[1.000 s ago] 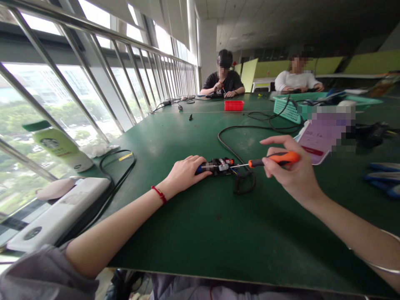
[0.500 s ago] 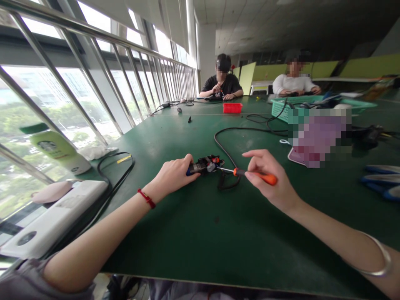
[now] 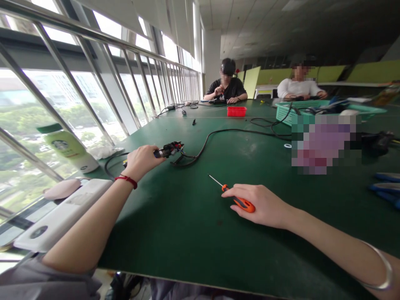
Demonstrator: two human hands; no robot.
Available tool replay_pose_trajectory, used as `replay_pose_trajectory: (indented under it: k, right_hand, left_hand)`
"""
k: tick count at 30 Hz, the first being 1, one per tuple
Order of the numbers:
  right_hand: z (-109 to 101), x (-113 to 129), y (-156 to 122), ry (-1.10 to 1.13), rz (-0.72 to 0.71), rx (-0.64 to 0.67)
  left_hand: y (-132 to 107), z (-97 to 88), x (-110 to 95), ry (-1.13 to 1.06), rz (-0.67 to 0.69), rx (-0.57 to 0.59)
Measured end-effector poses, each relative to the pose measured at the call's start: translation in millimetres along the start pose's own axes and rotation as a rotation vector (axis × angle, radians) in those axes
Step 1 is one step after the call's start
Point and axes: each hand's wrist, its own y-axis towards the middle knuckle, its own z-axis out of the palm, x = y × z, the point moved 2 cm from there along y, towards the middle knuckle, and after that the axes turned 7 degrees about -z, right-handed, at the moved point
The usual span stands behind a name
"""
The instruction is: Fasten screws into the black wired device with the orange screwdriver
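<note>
My left hand (image 3: 142, 160) is closed around the near end of a small black device (image 3: 171, 149), which has a silver cylindrical part, exposed innards and some red. A black cable (image 3: 203, 148) trails from it over the green table. What the device is I cannot make out. Lower and to the right, my right hand (image 3: 258, 204) has its fingers on the orange and black handle of a screwdriver (image 3: 242, 202). The screwdriver's thin shaft points up and left, low over the table, with its tip well apart from the device.
At left stand a green-capped bottle (image 3: 67, 148) and a white box-like object (image 3: 67, 212) beside the railing. A red tray (image 3: 236, 111) and a teal basket (image 3: 284, 114) sit farther back. Blue-handled tools (image 3: 389, 187) lie at right. Two people sit across the table.
My left hand has moved left and slightly up the table with the device. My right hand has lowered the screwdriver toward me, so its tip has left the device.
</note>
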Motion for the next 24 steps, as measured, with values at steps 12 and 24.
replay_pose_trajectory:
  k: [12,24]
  right_hand:
    - [0.4,1.5,0.6,-0.060,-0.023,0.059]
    - [1.0,2.0,0.0,-0.095,-0.034,0.056]
  left_hand:
    - [3.9,8.6,24.5,0.032,-0.126,-0.068]
    - [2.4,7.7,21.9,0.005,-0.118,-0.229]
